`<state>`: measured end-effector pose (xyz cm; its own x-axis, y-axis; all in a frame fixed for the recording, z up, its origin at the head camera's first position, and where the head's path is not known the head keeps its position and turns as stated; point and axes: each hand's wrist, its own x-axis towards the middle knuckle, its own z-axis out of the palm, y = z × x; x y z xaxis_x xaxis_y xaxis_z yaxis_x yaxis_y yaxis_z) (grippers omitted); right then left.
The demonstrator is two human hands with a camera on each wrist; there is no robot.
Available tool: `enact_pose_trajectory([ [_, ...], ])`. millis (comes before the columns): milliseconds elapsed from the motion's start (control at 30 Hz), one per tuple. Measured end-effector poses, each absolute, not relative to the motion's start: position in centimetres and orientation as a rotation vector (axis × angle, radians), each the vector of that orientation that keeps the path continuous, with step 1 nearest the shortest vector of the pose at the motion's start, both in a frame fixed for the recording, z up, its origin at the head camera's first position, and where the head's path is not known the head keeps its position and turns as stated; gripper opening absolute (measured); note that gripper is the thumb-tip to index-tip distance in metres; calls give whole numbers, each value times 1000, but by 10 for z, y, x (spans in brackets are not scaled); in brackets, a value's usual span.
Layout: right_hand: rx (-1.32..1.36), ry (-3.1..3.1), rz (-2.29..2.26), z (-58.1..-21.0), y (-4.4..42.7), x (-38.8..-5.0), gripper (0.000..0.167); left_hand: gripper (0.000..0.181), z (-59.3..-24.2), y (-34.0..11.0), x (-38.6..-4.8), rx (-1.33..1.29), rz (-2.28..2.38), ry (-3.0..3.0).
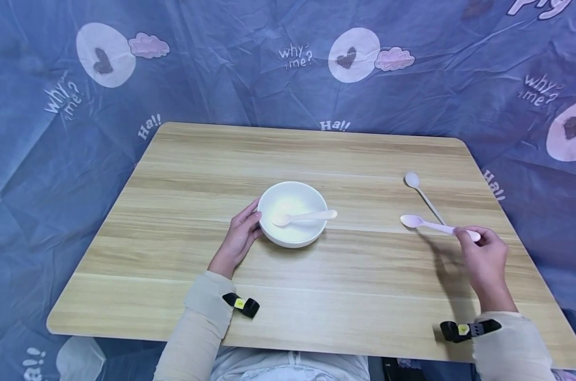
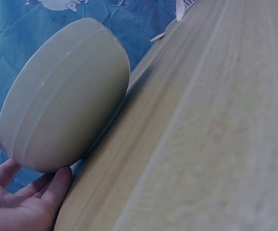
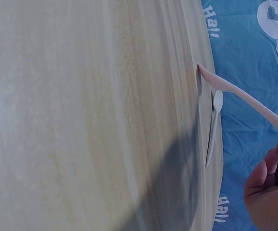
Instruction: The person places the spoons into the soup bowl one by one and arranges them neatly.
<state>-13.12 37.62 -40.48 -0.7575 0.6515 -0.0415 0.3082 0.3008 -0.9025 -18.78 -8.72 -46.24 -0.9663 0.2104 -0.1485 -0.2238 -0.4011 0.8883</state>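
A white bowl stands mid-table with a pale spoon lying in it, its handle over the right rim. My left hand grips the bowl's left side, thumb near the rim; the left wrist view shows fingers against the bowl's lower wall. On the right, my right hand pinches a pale pinkish spoon by its handle end, bowl end pointing left. In the right wrist view, that spoon slants with its tip close to the table. Behind it lies a white spoon.
The wooden table has rounded corners. A blue patterned cloth hangs behind and around it. Each wrist wears a black strap, such as the right strap. A shadow falls on the wood below my right hand.
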Motion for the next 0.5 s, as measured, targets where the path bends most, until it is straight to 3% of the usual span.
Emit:
enact_pose_trajectory([
  [500, -865, -2063, 1629, -395, 367, -135, 11, 50, -462, -86, -188, -41, 2438, 1540],
])
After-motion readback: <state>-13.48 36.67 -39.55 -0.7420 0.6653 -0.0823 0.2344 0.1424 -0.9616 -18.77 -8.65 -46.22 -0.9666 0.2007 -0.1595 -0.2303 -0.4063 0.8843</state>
